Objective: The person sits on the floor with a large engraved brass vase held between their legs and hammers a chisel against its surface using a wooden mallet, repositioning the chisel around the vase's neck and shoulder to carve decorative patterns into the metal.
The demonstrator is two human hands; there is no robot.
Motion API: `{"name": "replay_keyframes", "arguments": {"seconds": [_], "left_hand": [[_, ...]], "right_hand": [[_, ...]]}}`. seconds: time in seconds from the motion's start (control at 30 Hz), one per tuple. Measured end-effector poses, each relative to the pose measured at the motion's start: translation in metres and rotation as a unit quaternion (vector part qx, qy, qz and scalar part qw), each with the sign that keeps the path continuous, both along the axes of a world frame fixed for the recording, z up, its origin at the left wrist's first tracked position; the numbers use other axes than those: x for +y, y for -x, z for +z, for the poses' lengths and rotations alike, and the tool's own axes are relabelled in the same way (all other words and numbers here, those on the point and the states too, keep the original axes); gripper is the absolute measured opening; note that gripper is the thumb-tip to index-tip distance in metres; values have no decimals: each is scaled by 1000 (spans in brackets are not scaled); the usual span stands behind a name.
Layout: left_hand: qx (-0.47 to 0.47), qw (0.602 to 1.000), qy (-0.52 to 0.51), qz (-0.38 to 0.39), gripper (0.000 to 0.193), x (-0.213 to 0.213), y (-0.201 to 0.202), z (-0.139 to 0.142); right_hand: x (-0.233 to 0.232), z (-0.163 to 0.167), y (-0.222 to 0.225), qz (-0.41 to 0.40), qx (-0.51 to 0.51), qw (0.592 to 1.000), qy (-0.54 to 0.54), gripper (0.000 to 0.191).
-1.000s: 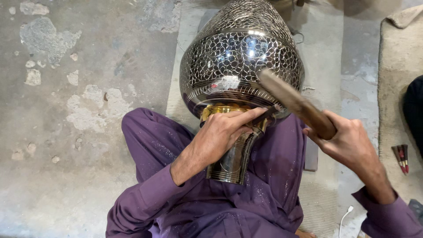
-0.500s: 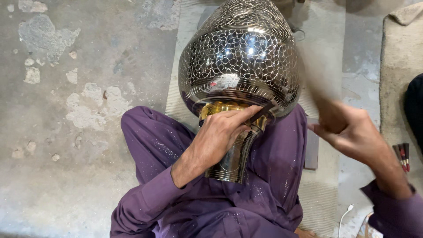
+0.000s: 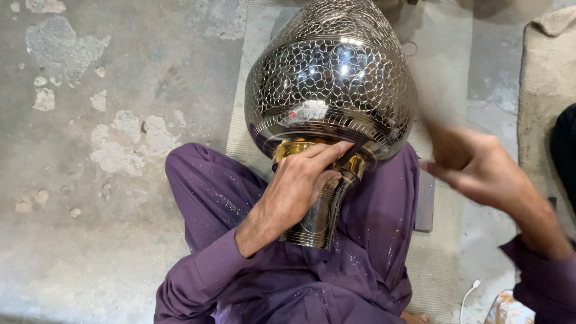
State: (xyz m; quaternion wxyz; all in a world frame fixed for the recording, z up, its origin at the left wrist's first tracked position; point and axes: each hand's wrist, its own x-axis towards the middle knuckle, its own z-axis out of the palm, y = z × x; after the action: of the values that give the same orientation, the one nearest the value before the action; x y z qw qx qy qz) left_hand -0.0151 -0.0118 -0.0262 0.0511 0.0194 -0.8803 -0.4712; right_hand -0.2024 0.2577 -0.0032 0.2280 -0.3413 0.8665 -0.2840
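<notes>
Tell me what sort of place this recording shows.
Likely a floor-level metal craft workshop: a large engraved metal vase rests in the seated person's lap, metal specks dust the purple trousers, and the worn concrete floor has woven mats.

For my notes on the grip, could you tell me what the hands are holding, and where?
The left hand grips the engraved metal vase at its gold neck. The right hand is closed on a motion-blurred tool handle.

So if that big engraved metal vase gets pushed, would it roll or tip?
Probably. The engraved metal vase has a wide rounded body on a narrow neck, so it looks top-heavy. Its polished surface seems slippery; the left hand grips the neck. Likely stiff, fairly heavy.
</notes>
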Motion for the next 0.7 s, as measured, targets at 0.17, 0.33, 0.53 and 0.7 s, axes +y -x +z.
{"name": "replay_keyframes", "arguments": {"seconds": [0.17, 0.33, 0.53, 0.7], "left_hand": [[74, 997, -15, 3, 48, -2, -4, 1], [37, 999, -38, 7, 47, -2, -5, 6], [58, 997, -57, 18, 49, -5, -9, 8], [64, 995, -71, 10, 53, -5, -9, 2]], "right_hand": [[-3, 6, -3, -74, 54, 993, -79, 34], [-6, 8, -2, 17, 134, 961, -241, 44], [-4, 10, -1, 61, 102, 992, -45, 49], [-2, 13, -7, -124, -29, 992, -25, 34]]}}
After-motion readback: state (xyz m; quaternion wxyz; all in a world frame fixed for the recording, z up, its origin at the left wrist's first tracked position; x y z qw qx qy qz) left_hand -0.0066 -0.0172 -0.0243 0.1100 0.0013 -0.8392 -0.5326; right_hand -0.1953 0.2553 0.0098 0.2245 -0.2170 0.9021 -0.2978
